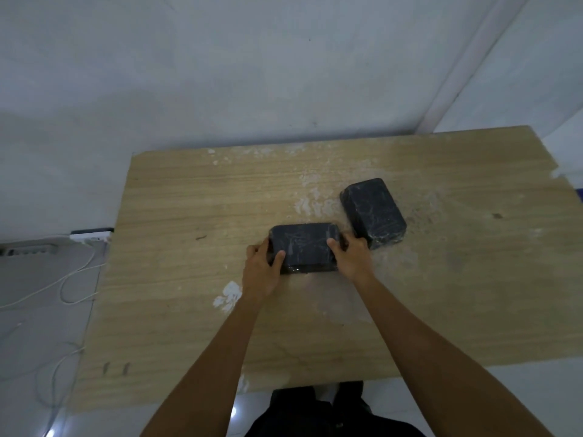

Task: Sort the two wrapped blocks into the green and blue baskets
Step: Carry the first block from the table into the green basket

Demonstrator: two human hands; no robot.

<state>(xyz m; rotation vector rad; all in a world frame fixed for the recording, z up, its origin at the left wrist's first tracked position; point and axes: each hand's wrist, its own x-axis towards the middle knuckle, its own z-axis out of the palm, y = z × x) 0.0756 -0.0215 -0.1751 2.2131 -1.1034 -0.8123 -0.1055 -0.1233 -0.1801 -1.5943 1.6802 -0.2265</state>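
Two dark blocks wrapped in clear film lie on the wooden table (176,216). The near block (304,246) sits at the table's middle, long side toward me. My left hand (263,268) grips its left end and my right hand (350,255) grips its right end, thumbs on top. The far block (372,212) lies just behind and to the right, angled, with its near corner close to my right hand. No green basket is in view. A sliver of blue (580,195) shows at the right edge; I cannot tell what it is.
White paint smears (228,298) mark the table top. A power strip (91,236) and loose white cables (75,279) lie on the floor to the left. A white wall stands right behind the table. My dark trousers (318,411) show at the near edge.
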